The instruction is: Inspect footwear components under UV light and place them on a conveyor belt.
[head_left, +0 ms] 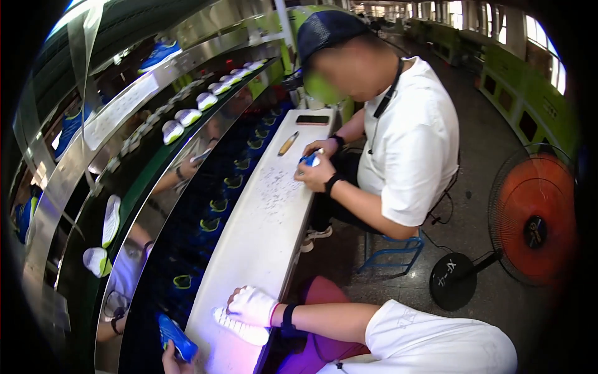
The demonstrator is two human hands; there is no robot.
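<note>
In my left hand [173, 363], low in the picture and partly cut off by its lower edge, is a blue shoe upper [177, 337], tilted beside the bench's near end. My right hand [253, 305], in a white glove with bare fingertips and a dark band at the wrist, is closed over a white shoe sole [243, 328] with a ridged side. That sole lies on the white bench [240, 252], under a bluish-purple glow.
Left of the bench, a dark conveyor carries several blue shoes [211, 224]; a belt behind it carries white soles [111, 219]. Across from me, a seated co-worker [408, 134] handles a blue piece. A knife-like tool [288, 144], phone [313, 119] and floor fan [532, 218] are there.
</note>
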